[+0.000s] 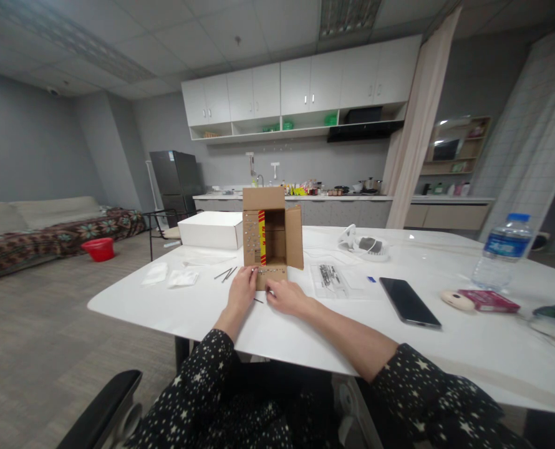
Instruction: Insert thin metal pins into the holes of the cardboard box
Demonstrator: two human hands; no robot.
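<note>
A cardboard box [275, 237] stands on the white table in front of me, its opening facing me and its flaps spread. Small shiny dots cover its left flap and lower flap, and a yellow and red strip runs beside the opening. My left hand [244, 288] is closed at the left edge of the lower flap, fingertips on the cardboard. At that flap's front right, my right hand [287, 297] is curled with its fingers pressed together; what they pinch is too small to make out. A thin dark rod [258, 301] lies between the hands.
Several dark rods [226, 274] and white packets [183, 279] lie left, near a white box [211, 229]. To the right are a clear case of small metal parts [330, 279], a phone [409, 302], a white corded device [364, 243] and a water bottle [501, 254].
</note>
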